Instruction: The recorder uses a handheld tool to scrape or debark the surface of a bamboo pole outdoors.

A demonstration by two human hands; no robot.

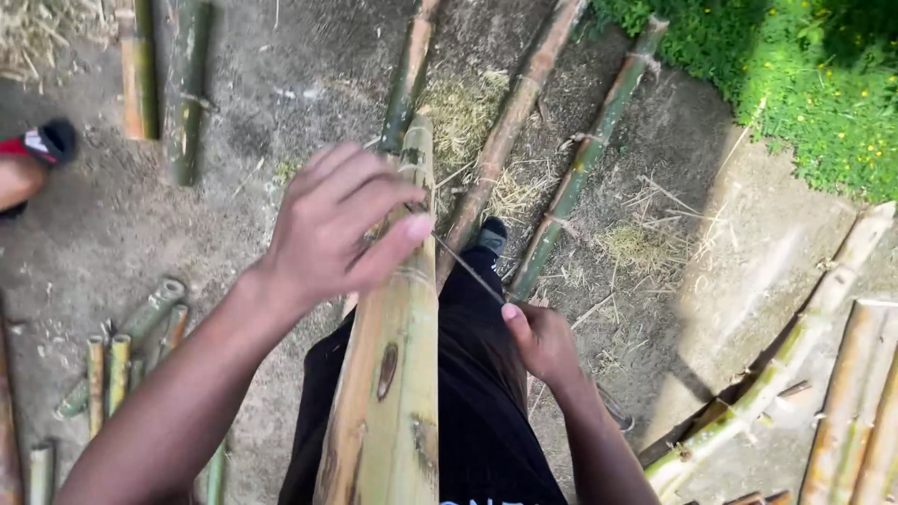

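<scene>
Bamboo pole (393, 374) upright between left hand (332, 229) and right hand (543, 341), over lap.

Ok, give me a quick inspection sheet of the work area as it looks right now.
Surface: bare dirt ground with dry straw scattered.
Job's things: split bamboo pole propped lengthwise over the person's lap; thin blade or strip runs from it to the right hand.
Clutter: short cut bamboo pieces at left; long bamboo poles ahead; more poles stacked at right.
Hands: left hand on the pole, fingers curled; right hand gripping the thin strip.
Cables: nothing seen.
Surroundings: green plants top right; another person's foot at left edge.
</scene>
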